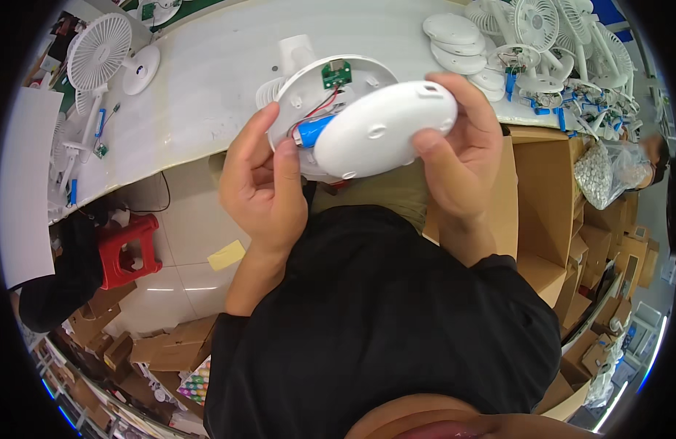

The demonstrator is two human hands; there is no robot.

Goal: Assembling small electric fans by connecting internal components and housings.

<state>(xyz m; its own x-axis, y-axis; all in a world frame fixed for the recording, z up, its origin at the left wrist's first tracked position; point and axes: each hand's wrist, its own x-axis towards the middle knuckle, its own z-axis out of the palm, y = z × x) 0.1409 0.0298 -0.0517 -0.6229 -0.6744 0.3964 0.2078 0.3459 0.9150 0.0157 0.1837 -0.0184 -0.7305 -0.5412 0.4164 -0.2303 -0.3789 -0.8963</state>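
My left hand (259, 183) grips the rim of a white round fan base (371, 76), its thumb and fingers at the left edge. The hollow side of the base faces me. Inside it are a small green circuit board (336, 74), red and black wires and a blue cylindrical battery (314, 132). My right hand (466, 150) pinches a white oval bottom cover (385, 128) between thumb and fingers. Tilted, the cover overlaps the lower right of the base and hides part of the battery. Whether the two shells touch there, I cannot tell.
A white table (199, 88) spans the front. White covers (455, 33) are stacked at far right, beside several small fans (535, 25) with loose batteries and boards. Another fan (100, 51) stands at left. A red stool (129, 252) and cardboard boxes (542, 197) flank me.
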